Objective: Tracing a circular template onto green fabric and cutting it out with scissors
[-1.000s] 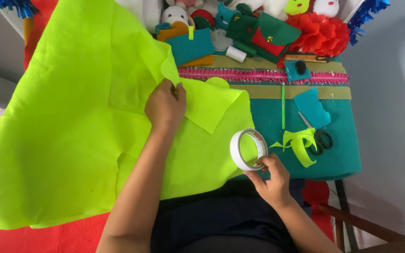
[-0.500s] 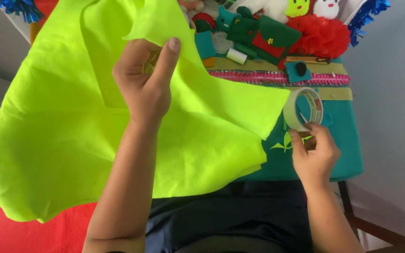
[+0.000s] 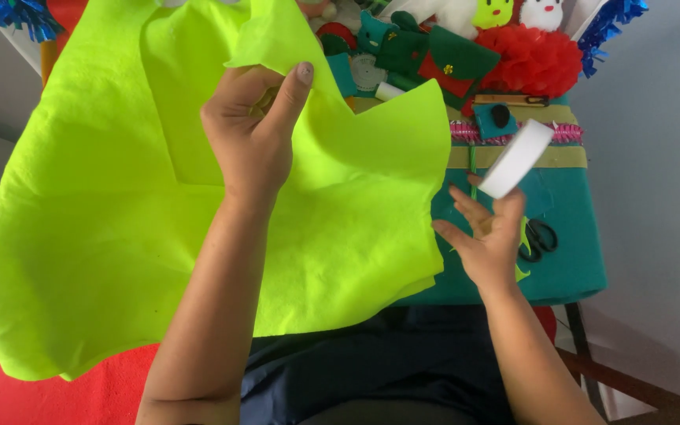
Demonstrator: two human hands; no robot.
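A large sheet of neon yellow-green felt [image 3: 96, 220] covers the left and middle of the view, lifted off the table. My left hand [image 3: 249, 138] grips a fold of it near its upper edge, thumb up. My right hand [image 3: 489, 236] is to the right of the felt's edge, fingers spread, holding a white roll of tape [image 3: 515, 158] edge-on at its fingertips above the teal table [image 3: 568, 252].
Black-handled scissors [image 3: 541, 238] lie on the teal table beside my right hand. At the back stand green felt pieces [image 3: 442, 59], a red pom-pom flower [image 3: 533, 59] and small stuffed figures. A pink fringe strip [image 3: 564, 132] crosses the table. Red fabric [image 3: 80, 393] lies at bottom left.
My left hand has raised the felt from the table and holds it higher. My right hand has lifted the tape roll and turned it from face-on to edge-on.
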